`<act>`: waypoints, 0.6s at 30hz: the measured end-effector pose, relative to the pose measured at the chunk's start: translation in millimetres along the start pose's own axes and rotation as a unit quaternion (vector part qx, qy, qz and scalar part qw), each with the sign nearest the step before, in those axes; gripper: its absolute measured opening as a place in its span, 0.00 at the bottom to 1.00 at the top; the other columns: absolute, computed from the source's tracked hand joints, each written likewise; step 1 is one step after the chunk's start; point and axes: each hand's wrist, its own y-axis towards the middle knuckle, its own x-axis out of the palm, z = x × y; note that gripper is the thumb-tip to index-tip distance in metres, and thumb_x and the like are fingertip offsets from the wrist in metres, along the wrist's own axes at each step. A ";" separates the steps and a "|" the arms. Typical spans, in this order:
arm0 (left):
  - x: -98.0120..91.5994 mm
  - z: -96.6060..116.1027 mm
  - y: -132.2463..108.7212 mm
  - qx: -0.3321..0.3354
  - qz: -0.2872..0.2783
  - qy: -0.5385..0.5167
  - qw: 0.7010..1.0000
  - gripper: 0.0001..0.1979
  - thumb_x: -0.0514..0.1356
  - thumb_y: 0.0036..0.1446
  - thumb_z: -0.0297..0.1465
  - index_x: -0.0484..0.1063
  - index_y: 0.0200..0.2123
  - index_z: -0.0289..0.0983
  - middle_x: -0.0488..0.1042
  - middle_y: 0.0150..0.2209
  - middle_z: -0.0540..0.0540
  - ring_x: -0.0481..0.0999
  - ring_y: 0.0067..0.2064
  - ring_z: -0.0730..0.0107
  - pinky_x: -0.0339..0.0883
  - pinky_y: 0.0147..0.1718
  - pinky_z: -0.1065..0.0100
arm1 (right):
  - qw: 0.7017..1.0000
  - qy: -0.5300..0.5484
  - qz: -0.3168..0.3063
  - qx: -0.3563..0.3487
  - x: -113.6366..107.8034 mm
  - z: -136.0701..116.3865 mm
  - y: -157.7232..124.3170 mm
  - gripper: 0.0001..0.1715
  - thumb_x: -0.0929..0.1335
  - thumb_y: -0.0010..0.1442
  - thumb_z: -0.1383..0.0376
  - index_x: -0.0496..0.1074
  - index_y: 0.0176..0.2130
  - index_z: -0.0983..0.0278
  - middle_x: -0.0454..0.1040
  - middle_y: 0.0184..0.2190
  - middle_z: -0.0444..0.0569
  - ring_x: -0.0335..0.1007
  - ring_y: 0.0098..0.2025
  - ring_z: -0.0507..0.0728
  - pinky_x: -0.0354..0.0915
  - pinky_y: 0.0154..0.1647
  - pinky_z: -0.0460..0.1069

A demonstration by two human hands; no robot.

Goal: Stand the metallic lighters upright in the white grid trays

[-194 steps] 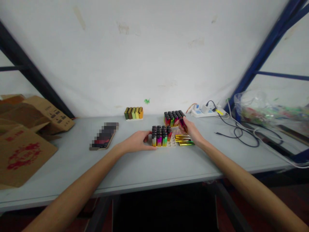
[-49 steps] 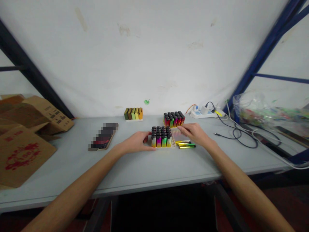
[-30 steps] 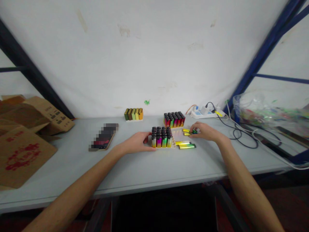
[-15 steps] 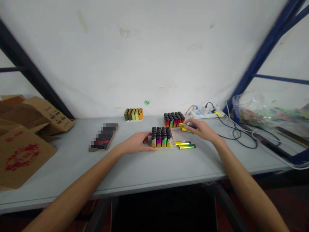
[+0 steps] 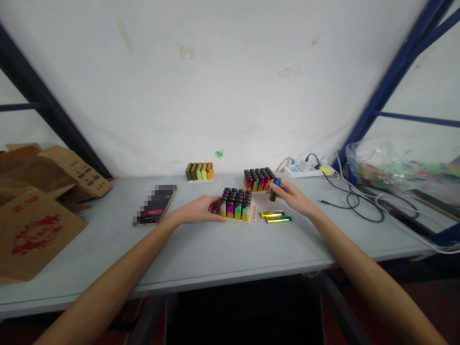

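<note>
Near tray mostly filled with lighters; two lie loose.
Left hand (image 5: pixel 199 210) grips the near tray (image 5: pixel 237 211) at its 9 o'clock; right hand (image 5: pixel 293 197) pinches a lighter (image 5: pixel 273 189) upright at the far tray's (image 5: pixel 258 178) 3 o'clock; loose lighters (image 5: pixel 276 216) wait.

Both forearms bare to the elbow — no sleeves, nothing worn on either.

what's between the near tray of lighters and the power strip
In the head view, the right hand holding a lighter and the far tray lie between the near tray and the power strip.
</note>
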 end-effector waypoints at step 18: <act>14.7 -2.0 5.4 -0.029 0.090 0.057 0.994 0.33 0.69 0.44 0.58 0.75 0.41 0.35 0.78 0.36 0.44 0.74 0.35 0.59 0.64 0.32 0.65 | 0.986 -0.080 0.126 0.076 20.8 7.0 3.6 0.30 0.62 0.62 0.43 0.56 0.21 0.59 0.54 0.17 0.41 0.49 0.22 0.51 0.46 0.23 0.48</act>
